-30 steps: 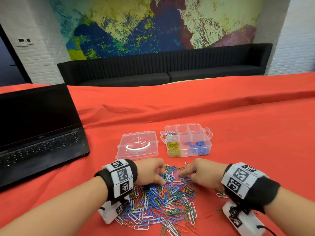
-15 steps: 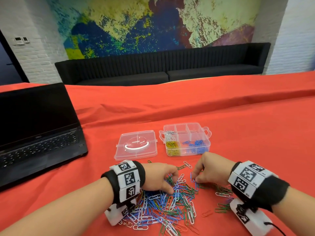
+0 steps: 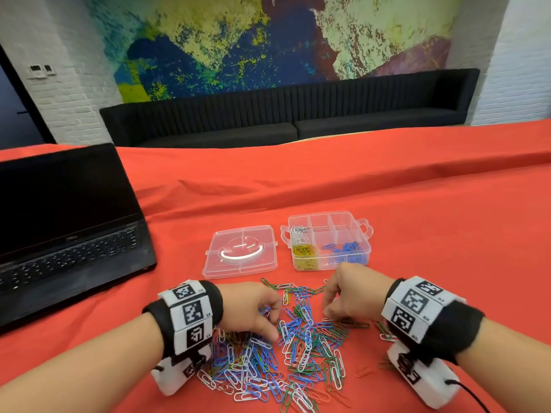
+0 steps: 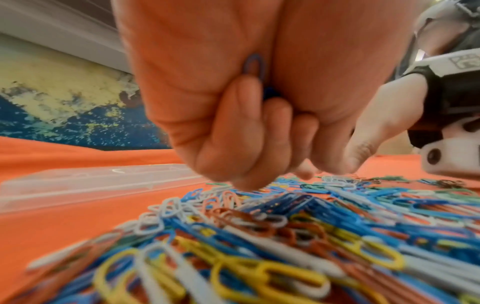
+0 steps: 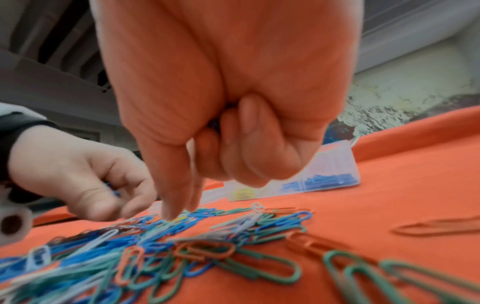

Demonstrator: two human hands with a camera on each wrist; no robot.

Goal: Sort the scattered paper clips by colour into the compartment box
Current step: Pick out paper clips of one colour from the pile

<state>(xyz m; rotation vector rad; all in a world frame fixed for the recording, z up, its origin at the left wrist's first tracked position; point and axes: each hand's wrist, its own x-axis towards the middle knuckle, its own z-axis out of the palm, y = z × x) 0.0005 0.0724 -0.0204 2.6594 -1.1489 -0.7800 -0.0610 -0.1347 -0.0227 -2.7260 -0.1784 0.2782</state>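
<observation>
A heap of mixed paper clips (image 3: 298, 350) lies on the red cloth in front of me. Behind it stands the clear compartment box (image 3: 365, 231), with white clips at the back left, yellow clips (image 3: 304, 254) at the front left and blue clips (image 3: 346, 251) beside them. My left hand (image 3: 272, 326) is curled over the heap's left part, blue clips (image 4: 253, 67) tucked in its palm and fingertips (image 4: 246, 185) touching the heap. My right hand (image 3: 328, 311) is curled too, a bit of blue (image 5: 214, 123) showing among its fingers, with one finger (image 5: 171, 211) down on the clips.
The box's clear lid (image 3: 241, 251) lies flat to the left of the box. An open black laptop (image 3: 65, 222) stands at the far left. A few loose green and red clips (image 3: 384, 329) lie under my right wrist. Red cloth (image 3: 447, 234) stretches right and behind.
Both hands have kept picking in the heap. My left hand drew back toward me over the heap's left side, and my right hand shifted to the right along its far edge.
</observation>
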